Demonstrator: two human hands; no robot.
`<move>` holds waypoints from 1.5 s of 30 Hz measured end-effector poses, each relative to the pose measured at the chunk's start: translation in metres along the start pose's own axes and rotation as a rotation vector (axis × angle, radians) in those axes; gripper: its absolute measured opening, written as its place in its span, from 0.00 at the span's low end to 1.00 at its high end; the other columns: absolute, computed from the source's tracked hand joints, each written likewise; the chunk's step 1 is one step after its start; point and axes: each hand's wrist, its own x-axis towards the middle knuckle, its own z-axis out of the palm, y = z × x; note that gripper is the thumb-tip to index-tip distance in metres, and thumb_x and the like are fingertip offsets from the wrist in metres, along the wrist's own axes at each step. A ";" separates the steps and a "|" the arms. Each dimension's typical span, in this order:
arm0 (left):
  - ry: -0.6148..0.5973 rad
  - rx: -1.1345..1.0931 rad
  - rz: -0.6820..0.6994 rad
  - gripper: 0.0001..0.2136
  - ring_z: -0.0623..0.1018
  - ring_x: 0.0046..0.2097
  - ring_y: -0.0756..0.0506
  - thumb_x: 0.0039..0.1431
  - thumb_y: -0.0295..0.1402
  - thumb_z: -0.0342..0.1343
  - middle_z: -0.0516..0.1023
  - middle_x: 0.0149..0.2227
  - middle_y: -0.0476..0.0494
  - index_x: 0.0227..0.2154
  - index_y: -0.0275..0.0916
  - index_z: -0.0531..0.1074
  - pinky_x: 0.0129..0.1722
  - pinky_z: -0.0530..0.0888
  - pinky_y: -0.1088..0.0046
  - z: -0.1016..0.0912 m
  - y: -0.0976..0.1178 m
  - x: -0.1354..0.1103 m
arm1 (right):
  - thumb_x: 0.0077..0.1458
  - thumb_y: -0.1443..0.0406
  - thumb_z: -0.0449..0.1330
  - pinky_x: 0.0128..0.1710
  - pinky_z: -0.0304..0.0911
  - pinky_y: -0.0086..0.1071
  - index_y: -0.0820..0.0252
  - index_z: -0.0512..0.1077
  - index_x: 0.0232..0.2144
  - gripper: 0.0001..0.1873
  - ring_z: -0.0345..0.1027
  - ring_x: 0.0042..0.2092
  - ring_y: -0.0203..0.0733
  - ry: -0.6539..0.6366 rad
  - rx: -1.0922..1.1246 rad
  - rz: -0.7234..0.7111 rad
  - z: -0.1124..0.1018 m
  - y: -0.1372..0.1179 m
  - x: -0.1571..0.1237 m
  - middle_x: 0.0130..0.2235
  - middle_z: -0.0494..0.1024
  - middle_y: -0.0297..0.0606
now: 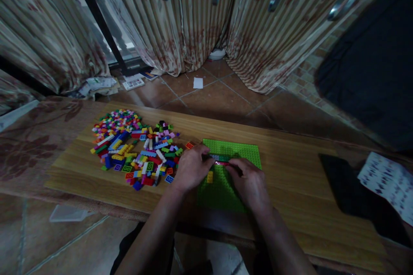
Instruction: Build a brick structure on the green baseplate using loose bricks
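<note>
A bright green studded baseplate (237, 193) lies on the wooden board under both hands. Across its upper half runs a dark green and grey row of building bricks (220, 157), with a narrow red brick (222, 163) along its near side. My left hand (191, 168) is closed at the left end of these bricks, thumb and fingertips pressed on them. At the right end, my right hand (250, 180) pinches the red brick between thumb and fingers. Whether the red brick is joined to the row I cannot tell. A small yellow brick (210, 176) stands on the baseplate near my left thumb.
Left of the baseplate spreads a large heap of mixed bricks (148, 154), with an orange brick (189, 145) near my left hand. A black flat item (342, 184) and a printed sheet (387, 182) lie at the right. Curtains (180, 21) hang behind the board.
</note>
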 end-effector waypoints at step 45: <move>0.031 0.109 -0.136 0.07 0.79 0.40 0.44 0.54 0.35 0.59 0.82 0.38 0.46 0.36 0.43 0.78 0.39 0.73 0.70 0.010 0.014 0.002 | 0.53 0.60 0.60 0.37 0.67 0.38 0.56 0.78 0.34 0.09 0.75 0.34 0.45 -0.025 0.248 0.324 0.010 0.001 0.014 0.33 0.82 0.38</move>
